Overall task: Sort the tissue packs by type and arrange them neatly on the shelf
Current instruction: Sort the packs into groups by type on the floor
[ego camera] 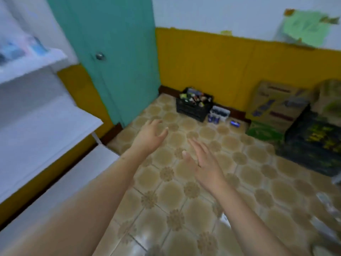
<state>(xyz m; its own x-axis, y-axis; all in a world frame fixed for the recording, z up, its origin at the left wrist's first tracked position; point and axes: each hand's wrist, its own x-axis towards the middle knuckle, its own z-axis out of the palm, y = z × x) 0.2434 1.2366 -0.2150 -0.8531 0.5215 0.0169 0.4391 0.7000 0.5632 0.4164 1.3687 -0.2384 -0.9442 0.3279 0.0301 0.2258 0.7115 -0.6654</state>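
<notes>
Nothing here can be read. The cardboard boxes [276, 106] against the far right wall carry dark printed bands and patches, but the print is smeared past telling. The black crate [311, 141] in front of them shows yellow marks (letters or a pattern, I cannot say which). The green paper [304, 26] pinned high on the far right wall bears no legible writing. The small packs [218, 114] beside the black basket [193, 106] in the far corner are too small, and the packs [16, 50] on the top left shelf [33, 65] are only a blur.
</notes>
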